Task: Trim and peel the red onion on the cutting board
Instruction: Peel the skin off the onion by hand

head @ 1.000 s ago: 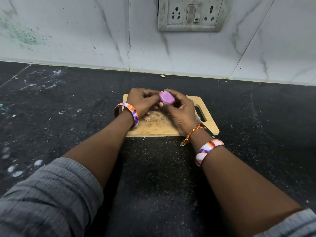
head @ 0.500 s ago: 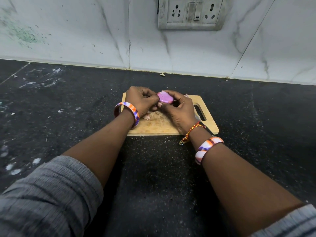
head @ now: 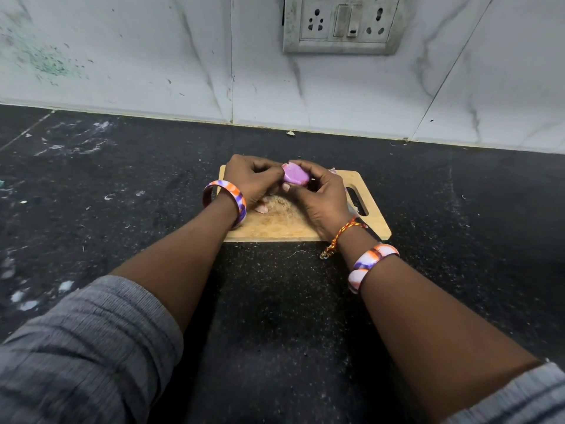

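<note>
The red onion [head: 294, 175], pale purple and smooth, is held just above the far part of the wooden cutting board [head: 275, 224]. My left hand [head: 251, 179] grips it from the left with thumb and fingertips. My right hand [head: 321, 195] cups it from the right and below, thumb under the onion. A thin flap of skin sticks up at the onion's top left. Loose peel scraps [head: 261, 208] lie on the board under my left hand. Another scrap [head: 332, 170] shows behind my right hand.
The board has a handle slot [head: 356, 198] on its right side, where a knife lies mostly hidden behind my right wrist. The black speckled counter [head: 458, 209] spreads all around, with white specks on the left. A tiled wall with a socket panel [head: 341, 24] stands behind.
Both hands keep hold of the onion, which has turned slightly between the fingers. The view has shifted a little; the board stays put.
</note>
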The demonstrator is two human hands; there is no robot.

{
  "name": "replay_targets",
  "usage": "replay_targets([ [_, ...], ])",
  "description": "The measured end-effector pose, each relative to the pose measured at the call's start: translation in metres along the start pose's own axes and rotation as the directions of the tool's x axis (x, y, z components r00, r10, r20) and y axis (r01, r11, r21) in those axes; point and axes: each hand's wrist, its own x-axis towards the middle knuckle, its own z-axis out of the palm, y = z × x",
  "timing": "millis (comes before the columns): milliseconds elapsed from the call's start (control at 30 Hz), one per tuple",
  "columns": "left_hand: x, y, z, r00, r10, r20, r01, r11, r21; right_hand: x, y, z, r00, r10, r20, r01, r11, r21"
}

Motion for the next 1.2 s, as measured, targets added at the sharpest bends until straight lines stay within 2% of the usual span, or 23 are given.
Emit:
replay_targets([
  [367, 0.0049, -0.0027, -0.0024, 0.998, 0.034, -0.057, -0.032, 0.998, 0.051, -0.0007, -0.0003, -0.0019, 0.999, -0.013, 0.041, 0.015, 0.998, -0.055],
  [533, 0.0065, -0.0041, -0.001, 1.0, -0.022, 0.011, 0.022, 0.999, -0.024, 0.0001, 0.0004, -0.0023, 1.0, -0.011, 0.012, 0.011, 0.999, -0.043],
  [700, 0.0051, -0.0025, -0.0027, 1.0, 0.018, -0.011, -0.017, 0.999, 0.046, 0.0003, 0.0003, -0.0026, 0.999, -0.005, 0.033, 0.007, 0.998, -0.063],
  [833, 0.0041, -0.0027, -0.0025, 0.998, 0.054, -0.044, -0.051, 0.997, 0.064, -0.0001, 0.0005, -0.0019, 0.999, 0.014, 0.032, -0.013, 0.999, -0.035],
  [933, 0.0057, -0.0029, -0.0024, 0.998, 0.04, -0.054, -0.04, 0.999, 0.0, 0.0015, 0.0023, -0.0002, 1.0, 0.03, 0.005, -0.03, 0.999, 0.02],
  [1100, 0.0043, -0.0039, 0.0008, 0.996, 0.054, 0.066, -0.049, 0.996, -0.076, 0.0032, -0.0002, 0.0002, 0.996, 0.086, -0.034, -0.083, 0.994, 0.073],
  [1200, 0.0034, -0.0045, 0.0017, 0.995, 0.093, 0.049, -0.091, 0.995, -0.038, 0.0021, -0.0009, 0.0017, 0.997, 0.079, -0.024, -0.078, 0.996, 0.052],
])
